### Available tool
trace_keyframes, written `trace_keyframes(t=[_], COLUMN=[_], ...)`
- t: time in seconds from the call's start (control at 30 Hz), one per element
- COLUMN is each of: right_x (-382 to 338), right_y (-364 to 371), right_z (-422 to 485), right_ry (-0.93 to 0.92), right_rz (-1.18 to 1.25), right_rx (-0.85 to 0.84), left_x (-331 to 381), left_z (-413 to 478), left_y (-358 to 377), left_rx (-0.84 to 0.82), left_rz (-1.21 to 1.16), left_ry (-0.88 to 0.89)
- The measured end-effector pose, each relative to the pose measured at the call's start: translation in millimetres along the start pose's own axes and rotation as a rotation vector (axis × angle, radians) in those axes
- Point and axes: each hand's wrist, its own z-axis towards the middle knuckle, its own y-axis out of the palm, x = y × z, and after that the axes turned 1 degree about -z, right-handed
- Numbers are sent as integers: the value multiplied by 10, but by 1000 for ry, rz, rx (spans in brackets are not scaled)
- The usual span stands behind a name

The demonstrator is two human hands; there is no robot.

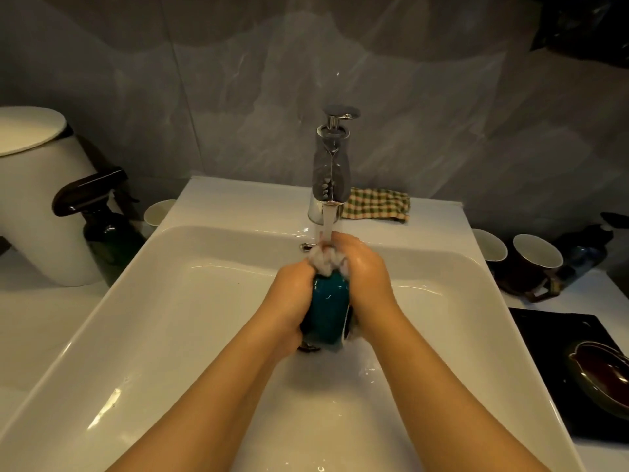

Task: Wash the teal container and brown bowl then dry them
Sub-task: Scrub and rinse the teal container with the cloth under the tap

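Left hand (294,292) and right hand (366,267), fingers gripping teal container (328,306) under running tap (332,175) — brown bowl (602,376) on dark tray (534,338), checked cloth (377,204) behind tap.

Left forearm (211,386) and right forearm (442,386): bare up to the frame's lower edge. Left hand (294,294) and right hand (366,267): bare, wet, with a glossy sheen.
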Motion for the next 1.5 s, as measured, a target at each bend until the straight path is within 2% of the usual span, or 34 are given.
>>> trace_keyframes(t=[0.03, 0.07, 0.13, 0.2, 0.27, 0.33, 0.4, 0.47, 0.57, 0.63, 0.67, 0.7, 0.73, 0.77, 0.8, 0.87, 0.97, 1.03, 1.1, 1.17, 1.27, 1.37, 1.4, 1.47, 1.5], right_x=[8, 40, 156, 350, 421, 346, 237, 143, 101, 73, 120, 111, 163, 209, 182, 131, 57, 87, 151, 185, 233, 327, 359, 304, 259], right_y=[-10, -5, 116, 236, 308, 303, 204, 44, -121, -37, 44, 122, 171, 178, 171, 75, -141, -211, -172, -94, 49, 236, 287, 337, 336], right_z=[29, 4, -74, -204, -280, -245, -206, -135, -121, -130, -134, -201, -228, -223, -219, -180, -96, -92, -106, -127, -235, -353, -365, -360, -331], right_ry=[149, 211, 154, -88, -363, -471, -361, -46, 394, 383, 211, -112, -286, -387, -347, -300, 105, 310, 386, 322, 113, -90, -178, -340, -365], right_rz=[90, 125, 97, -7, -200, -290, -204, 36, 302, 306, 112, 14, -22, -99, -94, -133, -36, 141, 348, 448, 277, -69, -159, -306, -370], right_rx=[-10, -57, -36, 4, -34, -69, 37, 103, 6, 31, 106, 154, 164, 90, -17, -20, -63, -57, -10, 63, 114, 19, 44, 72, 33], left_x=[21, 26, 25, -2, -27, -36, -9, 33, 73, 83, 81, 75, 47, 42, 52, 49, 91, 118, 103, 74, 52, -4, -16, -31, -34], left_z=[-24, -30, -21, 31, 34, 30, 13, -27, -53, -47, -46, -50, -48, -73, -80, -57, -38, -43, -17, 14, 44, 68, 60, 36, 24], left_y=[-7, -22, -42, -69, -110, -151, -141, -104, -63, -74, -61, -45, -54, -69, -93, -155, -213, -221, -202, -162, -90, -73, -71, -66, -61], left_rx=[3, 33, 65, 94, 55, 33, 13, -56, -78, -1, 21, 25, 20, 13, -4, -65, -159, -162, -104, 13, 184, 277, 281, 239, 201], left_rz=[-16, -39, -125, -149, -111, 11, 204, 288, 233, 125, 102, 77, 88, 67, 60, 108, 285, 218, 38, -161, -395, -436, -432, -372, -336], left_ry=[12, 26, 47, 56, 84, 129, 160, 122, 74, 55, 55, 69, 97, 74, 30, -8, 54, 62, 52, 32, 53, 86, 81, 90, 89])
